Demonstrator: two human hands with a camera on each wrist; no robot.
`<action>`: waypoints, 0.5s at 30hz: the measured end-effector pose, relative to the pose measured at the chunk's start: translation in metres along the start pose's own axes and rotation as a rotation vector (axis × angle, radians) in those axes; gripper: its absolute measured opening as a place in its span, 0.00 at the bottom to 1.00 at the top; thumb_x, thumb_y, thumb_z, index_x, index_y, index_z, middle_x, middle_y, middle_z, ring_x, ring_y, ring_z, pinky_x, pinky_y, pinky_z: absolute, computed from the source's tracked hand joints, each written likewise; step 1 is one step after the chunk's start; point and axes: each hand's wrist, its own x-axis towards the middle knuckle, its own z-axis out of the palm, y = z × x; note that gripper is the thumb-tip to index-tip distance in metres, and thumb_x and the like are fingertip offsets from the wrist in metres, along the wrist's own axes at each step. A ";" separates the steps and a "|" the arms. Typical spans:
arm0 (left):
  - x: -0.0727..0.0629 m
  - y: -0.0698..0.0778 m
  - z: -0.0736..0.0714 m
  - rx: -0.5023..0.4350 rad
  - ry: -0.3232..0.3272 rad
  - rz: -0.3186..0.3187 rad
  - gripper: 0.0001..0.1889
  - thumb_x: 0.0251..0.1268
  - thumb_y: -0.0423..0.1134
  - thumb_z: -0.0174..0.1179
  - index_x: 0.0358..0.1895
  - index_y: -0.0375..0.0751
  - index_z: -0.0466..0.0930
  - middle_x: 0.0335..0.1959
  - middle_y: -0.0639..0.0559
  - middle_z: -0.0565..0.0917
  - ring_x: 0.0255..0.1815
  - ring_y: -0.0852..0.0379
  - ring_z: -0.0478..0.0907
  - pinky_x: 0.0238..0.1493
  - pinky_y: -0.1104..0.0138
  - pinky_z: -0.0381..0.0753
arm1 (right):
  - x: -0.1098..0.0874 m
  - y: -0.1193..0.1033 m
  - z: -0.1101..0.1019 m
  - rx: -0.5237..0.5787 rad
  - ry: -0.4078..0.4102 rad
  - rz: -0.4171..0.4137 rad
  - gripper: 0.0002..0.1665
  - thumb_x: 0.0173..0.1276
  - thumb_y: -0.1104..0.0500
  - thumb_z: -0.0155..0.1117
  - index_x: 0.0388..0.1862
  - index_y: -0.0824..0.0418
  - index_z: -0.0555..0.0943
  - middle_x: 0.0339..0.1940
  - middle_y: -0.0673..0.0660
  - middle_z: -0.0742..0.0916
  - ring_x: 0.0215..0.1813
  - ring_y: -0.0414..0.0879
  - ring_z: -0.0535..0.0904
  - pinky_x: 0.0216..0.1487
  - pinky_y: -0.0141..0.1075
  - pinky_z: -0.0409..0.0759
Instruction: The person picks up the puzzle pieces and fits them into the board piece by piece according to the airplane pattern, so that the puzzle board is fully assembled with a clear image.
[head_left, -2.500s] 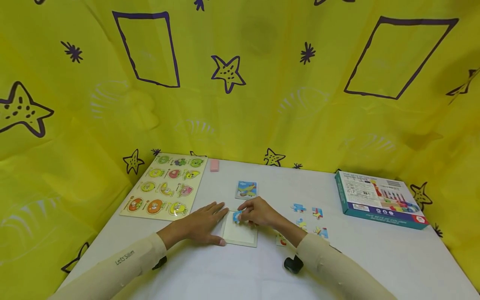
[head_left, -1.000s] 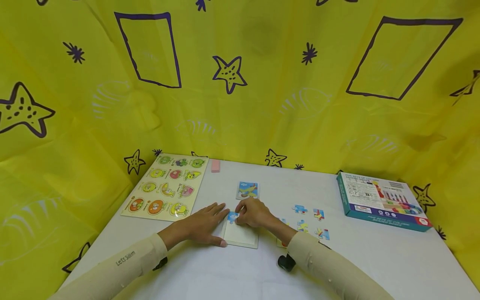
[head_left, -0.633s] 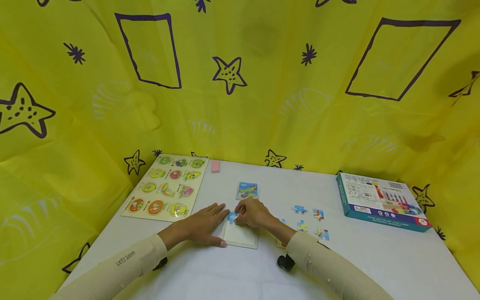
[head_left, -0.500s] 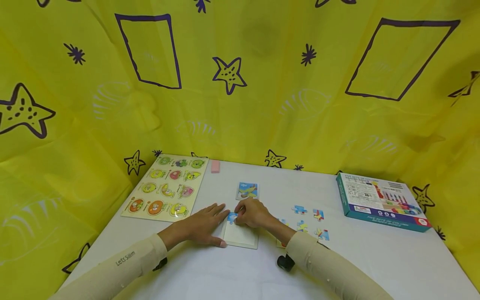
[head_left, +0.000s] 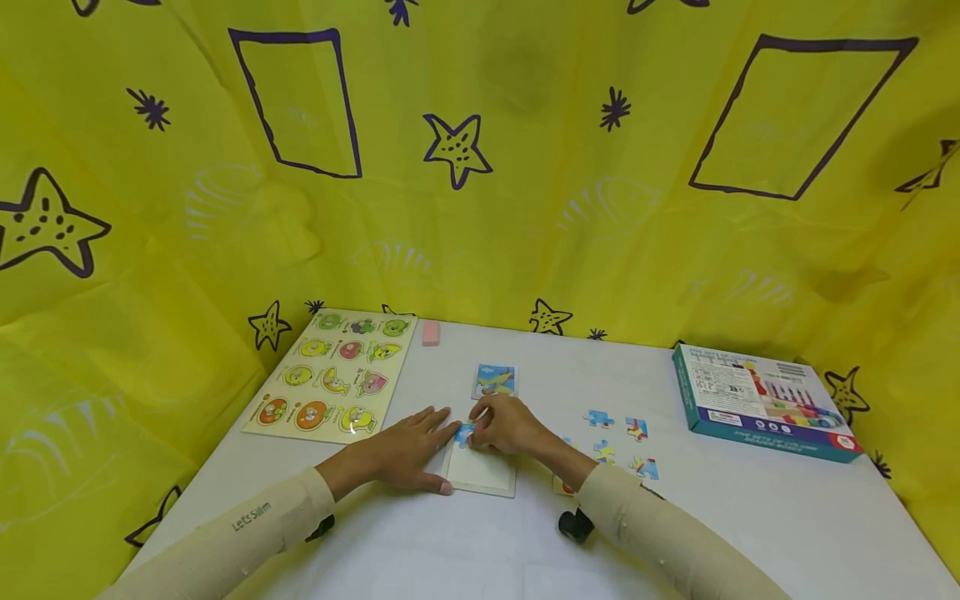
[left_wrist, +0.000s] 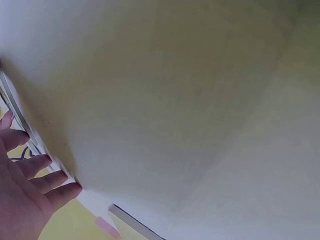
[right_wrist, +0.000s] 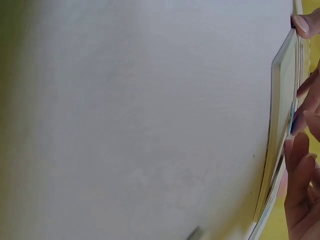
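Note:
A shallow white puzzle tray (head_left: 480, 477) lies on the table in front of me. My left hand (head_left: 408, 450) rests along its left edge with fingers spread, thumb at the lower left corner. At the upper left corner of the tray is a blue jigsaw piece (head_left: 462, 436), which my right hand (head_left: 506, 425) pinches with curled fingers that partly cover it. In the right wrist view, the right hand's fingers (right_wrist: 297, 175) are beside the tray's edge (right_wrist: 272, 115). Several loose jigsaw pieces (head_left: 598, 418) lie right of the tray, some partly hidden by the right forearm.
Behind the tray lies a small picture puzzle (head_left: 495, 377). A fruit board (head_left: 337, 375) is on the left, with a pink block (head_left: 430, 332) beyond it. A flat printed box (head_left: 761, 404) lies at the right. A yellow patterned cloth (head_left: 510, 242) hangs behind the table.
Over the last seconds my right hand has moved the blue jigsaw piece up and left into the tray's upper left corner, with a small leftward shift most recently. The left hand stays put.

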 end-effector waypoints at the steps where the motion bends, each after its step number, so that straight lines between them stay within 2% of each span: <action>1: 0.000 0.000 0.000 -0.001 -0.002 -0.002 0.51 0.60 0.72 0.58 0.80 0.45 0.56 0.81 0.39 0.55 0.80 0.34 0.53 0.76 0.45 0.61 | 0.000 0.001 -0.001 0.012 -0.007 -0.003 0.17 0.57 0.63 0.78 0.45 0.64 0.84 0.27 0.50 0.86 0.25 0.40 0.80 0.26 0.30 0.77; 7: 0.001 0.000 -0.001 0.006 -0.003 -0.002 0.51 0.61 0.73 0.57 0.80 0.45 0.55 0.81 0.39 0.55 0.80 0.34 0.53 0.76 0.45 0.61 | -0.004 0.005 -0.005 0.082 -0.059 -0.037 0.20 0.59 0.61 0.77 0.48 0.65 0.82 0.34 0.52 0.87 0.25 0.41 0.82 0.29 0.32 0.81; 15: 0.000 0.001 -0.001 -0.001 -0.003 0.000 0.51 0.61 0.72 0.58 0.80 0.44 0.56 0.81 0.38 0.55 0.80 0.34 0.53 0.76 0.45 0.61 | -0.015 0.022 -0.020 0.122 -0.130 -0.119 0.20 0.65 0.56 0.73 0.51 0.65 0.82 0.39 0.54 0.87 0.32 0.42 0.82 0.33 0.35 0.84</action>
